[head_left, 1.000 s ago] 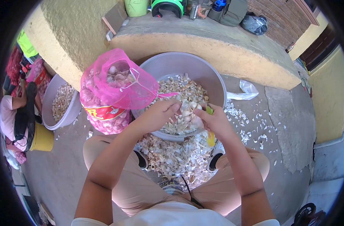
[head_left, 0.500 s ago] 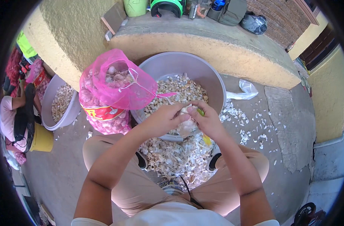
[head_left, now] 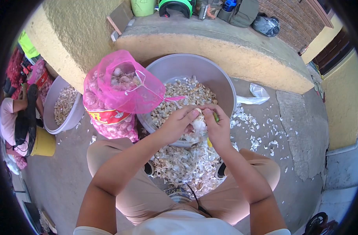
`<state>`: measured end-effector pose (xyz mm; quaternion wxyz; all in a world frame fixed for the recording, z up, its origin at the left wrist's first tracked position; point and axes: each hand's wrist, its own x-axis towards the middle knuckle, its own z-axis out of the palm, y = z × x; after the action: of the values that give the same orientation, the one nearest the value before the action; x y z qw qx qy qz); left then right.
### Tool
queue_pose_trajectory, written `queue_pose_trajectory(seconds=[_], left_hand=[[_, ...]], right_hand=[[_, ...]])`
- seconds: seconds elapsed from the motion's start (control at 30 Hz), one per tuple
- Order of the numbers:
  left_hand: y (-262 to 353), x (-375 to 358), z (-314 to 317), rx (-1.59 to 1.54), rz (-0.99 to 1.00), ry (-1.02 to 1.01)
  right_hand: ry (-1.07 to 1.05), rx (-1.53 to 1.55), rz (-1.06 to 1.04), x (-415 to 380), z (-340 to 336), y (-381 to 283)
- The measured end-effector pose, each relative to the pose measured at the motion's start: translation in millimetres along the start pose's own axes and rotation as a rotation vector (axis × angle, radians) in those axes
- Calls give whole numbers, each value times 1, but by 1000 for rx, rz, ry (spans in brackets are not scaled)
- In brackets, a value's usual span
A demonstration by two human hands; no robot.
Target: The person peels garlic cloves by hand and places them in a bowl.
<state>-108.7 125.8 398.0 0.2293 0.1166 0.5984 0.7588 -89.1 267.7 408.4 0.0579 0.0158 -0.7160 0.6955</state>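
Observation:
Over the near rim of a large grey-lilac tub [head_left: 230,88], both my hands meet around a whitish garlic bulb [head_left: 199,124] with loose, papery skin. My left hand [head_left: 181,123] grips it from the left, thumb pressed on its top. My right hand [head_left: 218,127] closes on the other side, with a small green object [head_left: 216,116] tucked between its fingers; what kind it is I cannot tell. Behind the hands, the tub's bottom is covered with separated garlic cloves [head_left: 192,92]. Below them, a heap of garlic skins [head_left: 187,164] lies between my feet.
A pink mesh sack [head_left: 108,113] full of garlic bulbs leans against the tub's left side. Skin scraps and a clear plastic bag [head_left: 255,95] lie on the floor at right. Far left, a person [head_left: 18,113] sits beside another tub [head_left: 61,107] of cloves and a yellow bucket [head_left: 43,143].
My fingers have shifted on the garlic bulb, and its white skin shows more between them. The green object has turned in my right hand. Both hands stay over the tub's near rim.

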Motion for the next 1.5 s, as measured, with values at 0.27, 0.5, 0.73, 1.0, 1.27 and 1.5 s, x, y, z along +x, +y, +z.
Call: queue_pose_trajectory(seconds=[0.27,0.5,0.73,1.0,1.27,1.5], left_hand=[[-5,4,2,-128,-65,-7],[-12,6,5,-326,-113,-40],[-2,9,6,-542,-324,1],[-6,18,-9,-397,-102,-4],[7,12,-9,-156,-74,111],[6,12,-16,-71,-39,116]], right_hand=[[19,38,-60,-5,-2,8],[53,15,5,-8,-6,1],[11,-94,-94,-10,-2,-5],[-85,24,30,-4,-15,-2],[-101,328,323,-4,-14,0],[-82,514,574,0,-8,0]])
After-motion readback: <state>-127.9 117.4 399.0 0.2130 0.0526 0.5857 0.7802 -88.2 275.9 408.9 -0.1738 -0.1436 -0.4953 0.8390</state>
